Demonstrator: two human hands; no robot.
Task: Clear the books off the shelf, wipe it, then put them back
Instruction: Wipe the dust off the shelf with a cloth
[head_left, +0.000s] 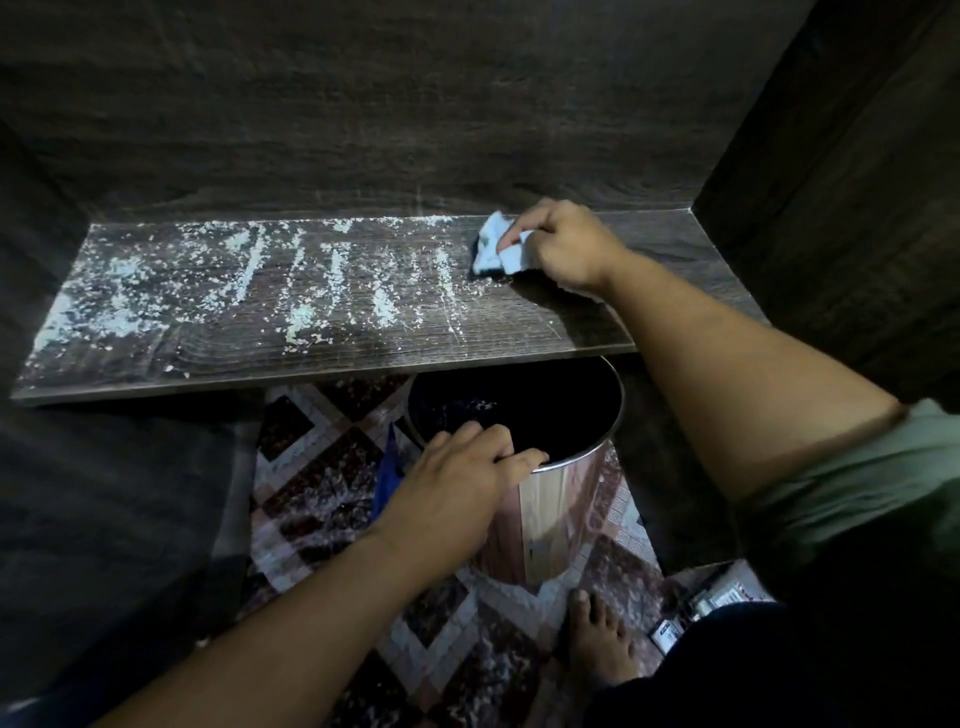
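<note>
We see the shelf (519, 332) bare of books, dark wood grain, set in a corner with a dark back panel (415, 104) and a side panel (831, 156) on the right. White crumbs (249, 280) cover the left and middle of the shelf in rough streaks and patches; the right end under the hand looks clean.

Right hand (566, 244) is on the shelf near the back edge, right of centre. Its fingers curl over a pale blue cloth (493, 249) and pinch it, pressing it flat to the board. The cloth sits at the right edge of the crumb area.

Left hand (462, 467) is below the shelf front. Its fingers hook over the near rim of a round bin (550, 519), thumb side outside, gripping the rim. The bin stands on the floor, its mouth partly under the shelf's front edge, below the cleaned part. Inside is dark; we can't tell what's in it.

Floor is patterned tile (322, 499), diamonds in brown and cream. A blue thing (387, 467) sits just left of the bin, partly hidden by the left hand; can't tell what it is. One bare foot (597, 639) stands near the bin's base. Some printed items (711, 608) lie on the floor at lower right, possibly books, too cut off to say.
</note>
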